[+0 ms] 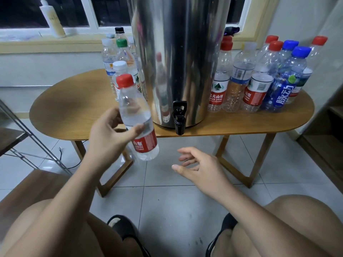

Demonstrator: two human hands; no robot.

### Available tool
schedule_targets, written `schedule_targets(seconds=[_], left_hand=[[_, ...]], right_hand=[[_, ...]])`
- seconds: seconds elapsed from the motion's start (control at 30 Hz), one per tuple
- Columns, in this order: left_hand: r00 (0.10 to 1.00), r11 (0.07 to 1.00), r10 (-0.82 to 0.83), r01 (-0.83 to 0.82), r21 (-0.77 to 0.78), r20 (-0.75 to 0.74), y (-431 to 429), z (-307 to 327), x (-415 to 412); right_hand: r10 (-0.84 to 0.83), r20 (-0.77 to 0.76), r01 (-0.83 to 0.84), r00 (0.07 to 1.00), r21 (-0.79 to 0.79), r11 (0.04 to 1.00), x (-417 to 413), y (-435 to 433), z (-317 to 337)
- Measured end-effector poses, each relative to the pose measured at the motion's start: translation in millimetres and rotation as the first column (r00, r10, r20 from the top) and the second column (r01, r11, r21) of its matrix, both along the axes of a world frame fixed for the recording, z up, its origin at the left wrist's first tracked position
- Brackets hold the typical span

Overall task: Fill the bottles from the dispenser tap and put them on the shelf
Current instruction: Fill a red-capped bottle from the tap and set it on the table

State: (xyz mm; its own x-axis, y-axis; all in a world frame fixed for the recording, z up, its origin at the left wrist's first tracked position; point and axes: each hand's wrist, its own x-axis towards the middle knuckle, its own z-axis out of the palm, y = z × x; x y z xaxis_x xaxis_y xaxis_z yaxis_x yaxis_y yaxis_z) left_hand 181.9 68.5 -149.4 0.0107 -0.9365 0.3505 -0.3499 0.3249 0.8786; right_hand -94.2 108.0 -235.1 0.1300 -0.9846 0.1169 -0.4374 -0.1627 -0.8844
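Far left, a metal rack pokes into view, and up on the windowsill a white squeeze bottle stands alone. On to the oval wooden bench: at its left rear, a cluster of capped bottles huddles right against the dispenser's side. In front of them, the left grip is wrapped around the red-capped bottle, thumb across the front just above the red label. The bottle is up in the air off the bench's front edge, tilted with its cap leaning left and its base to the right, cap on, clear water showing inside. It sits left of the tap, not under it. Centre stage, the tall steel dispenser stands on the bench, its black tap hanging over the front edge. Below and right of the tap, the right grip hovers over the tiled floor, fingers loose and spread, holding nothing. Further right, a crowd of empty-looking bottles with red, blue and white caps fills the bench's right end.
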Motion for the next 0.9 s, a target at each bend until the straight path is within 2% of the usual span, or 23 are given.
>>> schedule_targets(seconds=[0.27,0.4,0.5,0.63,0.9], left_hand=[[0.982,0.976,0.190,-0.188,-0.111,0.003,-43,8,3],[0.981,0.980,0.182,-0.174,-0.098,0.073,-53,-6,0],[0.958,0.961,0.259,-0.244,-0.130,0.121,-65,-12,5],[0.947,0.949,0.306,-0.295,-0.115,0.100,-81,-13,11],[0.908,0.920,0.390,-0.378,-0.104,0.155,-107,-18,16]], right_hand=[[0.024,-0.101,-0.023,0.995,0.012,1.000,1,-2,-11],[0.038,-0.134,-0.036,0.990,0.015,0.999,0,-2,-12],[0.051,-0.163,-0.047,0.985,0.029,0.998,-1,-3,-13],[0.079,-0.175,-0.071,0.981,0.052,0.996,0,-1,-16],[0.089,-0.189,-0.080,0.978,0.055,0.995,-1,-4,-16]])
